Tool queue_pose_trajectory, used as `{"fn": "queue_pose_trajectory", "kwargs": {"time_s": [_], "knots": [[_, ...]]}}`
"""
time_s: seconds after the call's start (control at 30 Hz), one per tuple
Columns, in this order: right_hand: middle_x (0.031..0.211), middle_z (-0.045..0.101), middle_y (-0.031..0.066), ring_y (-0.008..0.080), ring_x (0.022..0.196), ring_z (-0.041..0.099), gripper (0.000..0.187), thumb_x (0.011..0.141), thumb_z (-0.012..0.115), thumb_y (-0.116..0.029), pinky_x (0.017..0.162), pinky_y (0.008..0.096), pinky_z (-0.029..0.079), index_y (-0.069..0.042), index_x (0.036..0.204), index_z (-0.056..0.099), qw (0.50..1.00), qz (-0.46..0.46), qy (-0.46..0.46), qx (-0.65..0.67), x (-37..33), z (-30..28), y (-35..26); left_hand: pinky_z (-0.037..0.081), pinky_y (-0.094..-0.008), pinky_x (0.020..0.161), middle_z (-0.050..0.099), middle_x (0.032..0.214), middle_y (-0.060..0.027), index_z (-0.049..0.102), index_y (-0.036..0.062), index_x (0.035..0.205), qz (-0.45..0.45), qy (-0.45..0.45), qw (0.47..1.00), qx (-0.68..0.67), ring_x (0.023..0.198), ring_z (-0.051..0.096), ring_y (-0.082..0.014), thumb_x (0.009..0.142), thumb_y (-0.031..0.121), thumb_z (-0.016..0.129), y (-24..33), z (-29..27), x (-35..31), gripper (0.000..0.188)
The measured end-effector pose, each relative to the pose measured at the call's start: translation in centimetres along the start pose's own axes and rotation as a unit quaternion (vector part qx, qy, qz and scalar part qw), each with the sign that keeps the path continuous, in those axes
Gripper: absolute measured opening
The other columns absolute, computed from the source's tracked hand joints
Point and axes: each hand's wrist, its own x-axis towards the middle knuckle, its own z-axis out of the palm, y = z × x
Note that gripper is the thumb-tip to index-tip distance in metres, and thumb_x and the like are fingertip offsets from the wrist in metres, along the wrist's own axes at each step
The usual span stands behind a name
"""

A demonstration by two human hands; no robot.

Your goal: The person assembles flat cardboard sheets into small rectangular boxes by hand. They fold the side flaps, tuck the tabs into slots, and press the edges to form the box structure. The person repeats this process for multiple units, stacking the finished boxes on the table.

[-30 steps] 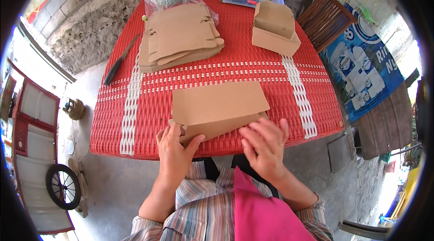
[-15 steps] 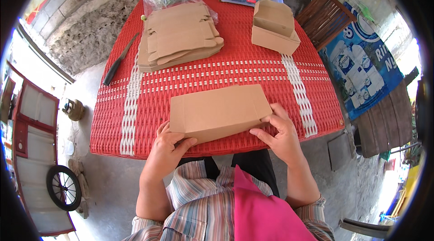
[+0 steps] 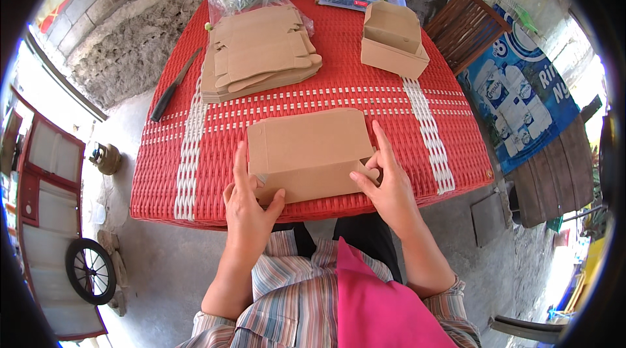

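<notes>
Okay, I've got left hand [image 3: 250, 203] and right hand [image 3: 391, 190] holding box [image 3: 312, 142] by its near corners, on red tabletop [image 3: 218, 185].

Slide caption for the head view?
Left hand and right hand at either end of a cardboard box, red woven table beneath.

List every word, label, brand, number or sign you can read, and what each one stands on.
Blue banner: large white lettering, a number and smaller print; wording not copied here.
Plastic tub: a red label, its print too small to read.
Near box, stack of flat boxes, open box: none on the sides that show.
</notes>
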Motion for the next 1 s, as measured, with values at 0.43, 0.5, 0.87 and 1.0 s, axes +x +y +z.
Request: {"fn": "queue_pose_trajectory", "kwargs": {"time_s": [0.43, 0.5, 0.87, 1.0], "knots": [[0.12, 0.059, 0.0064, 0.0207, 0.116, 0.054, 0.039, 0.084, 0.062, -0.013, 0.103, 0.0391, 0.039, -0.003, 0.122, 0.062, 0.931, -0.306, -0.053, -0.19, -4.1, 3.4, -0.7, 0.026, -0.0481, 0.111, 0.059, 0.128, -0.0034, 0.065, 0.0076, 0.122, 0.278, -0.007, 0.948, 0.157, 0.117, 0.054, -0.0225, 0.076, 0.006, 0.062, -0.4, 2.2, -3.2, 0.045], [0.122, 0.059, 0.0067, 0.0208, 0.117, 0.054, 0.039, 0.084, 0.064, -0.013, 0.104, 0.0385, 0.038, -0.002, 0.122, 0.063, 0.937, -0.294, -0.038, -0.185, -4.5, 3.8, -0.7, 0.025, -0.049, 0.111, 0.057, 0.131, -0.0046, 0.064, 0.0062, 0.123, 0.275, -0.026, 0.945, 0.173, 0.121, 0.053, -0.0232, 0.076, 0.009, 0.063, -0.4, 2.0, -3.6, 0.048], [0.117, 0.062, 0.0047, 0.0179, 0.11, 0.058, 0.039, 0.082, 0.067, -0.011, 0.105, 0.0376, 0.036, -0.003, 0.12, 0.065, 0.925, -0.295, -0.058, -0.232, -4.1, 3.4, -1.4, 0.027, -0.0485, 0.11, 0.057, 0.134, -0.0046, 0.064, 0.0039, 0.121, 0.287, -0.059, 0.931, 0.217, 0.126, 0.051, -0.0218, 0.069, 0.009, 0.064, -0.2, 1.4, -3.3, 0.053], [0.104, 0.065, 0.0046, 0.0201, 0.097, 0.063, 0.029, 0.082, 0.067, -0.009, 0.1, 0.0404, 0.042, -0.003, 0.11, 0.069, 0.926, -0.299, -0.03, -0.228, -3.5, 2.5, -1.0, 0.029, -0.0484, 0.109, 0.059, 0.13, -0.0044, 0.065, 0.0046, 0.12, 0.279, -0.057, 0.933, 0.218, 0.125, 0.052, -0.0221, 0.068, 0.008, 0.064, -0.3, 0.5, -3.0, 0.052]]}}
